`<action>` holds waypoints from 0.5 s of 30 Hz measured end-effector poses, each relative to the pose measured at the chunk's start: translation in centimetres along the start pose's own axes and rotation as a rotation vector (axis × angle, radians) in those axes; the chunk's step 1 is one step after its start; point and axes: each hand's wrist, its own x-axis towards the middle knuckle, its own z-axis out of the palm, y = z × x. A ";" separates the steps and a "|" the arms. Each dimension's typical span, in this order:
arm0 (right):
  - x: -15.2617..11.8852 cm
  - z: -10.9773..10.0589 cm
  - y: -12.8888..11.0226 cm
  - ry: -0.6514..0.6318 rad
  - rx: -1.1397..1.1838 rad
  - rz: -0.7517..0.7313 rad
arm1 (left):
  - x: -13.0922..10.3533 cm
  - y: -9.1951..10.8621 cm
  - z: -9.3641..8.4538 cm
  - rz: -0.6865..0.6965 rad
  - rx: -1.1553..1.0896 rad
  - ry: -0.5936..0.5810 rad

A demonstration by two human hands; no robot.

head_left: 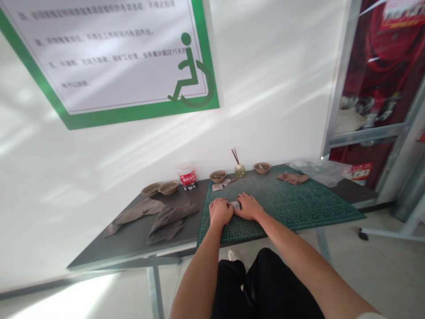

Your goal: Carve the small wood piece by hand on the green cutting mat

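Observation:
Both hands meet over a green cutting mat (pixel 279 201), near its front left part. Between them is a small pale grey flat piece (pixel 235 205) with a dark right end; its exact kind is too small to make out. My left hand (pixel 220 211) is closed at the left end of this piece, its fingers curled. At the other end, my right hand (pixel 249 207) grips it with bent fingers. Small pale paper-like pieces (pixel 218 187) lie behind the hands, by a brown bowl (pixel 218 176) holding small bits.
Grey-brown cloths (pixel 169 219) and two bowls (pixel 168 188) lie left on the dark table (pixel 109 250). A red-labelled tub (pixel 187 176), reed diffuser (pixel 239 170) and another bowl (pixel 262 167) stand along the wall. A brownish cloth (pixel 293 178) and plastic bag (pixel 323 172) lie right.

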 end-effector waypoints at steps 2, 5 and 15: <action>0.0 -0.1 0.0 -0.003 0.002 0.001 | 0.0 0.1 0.0 -0.030 0.013 0.004; 0.0 0.0 0.0 -0.004 -0.001 0.000 | 0.0 0.1 0.1 -0.063 0.032 0.008; 0.2 0.6 0.4 0.017 -0.007 -0.018 | 0.2 -0.2 0.1 0.068 0.012 -0.037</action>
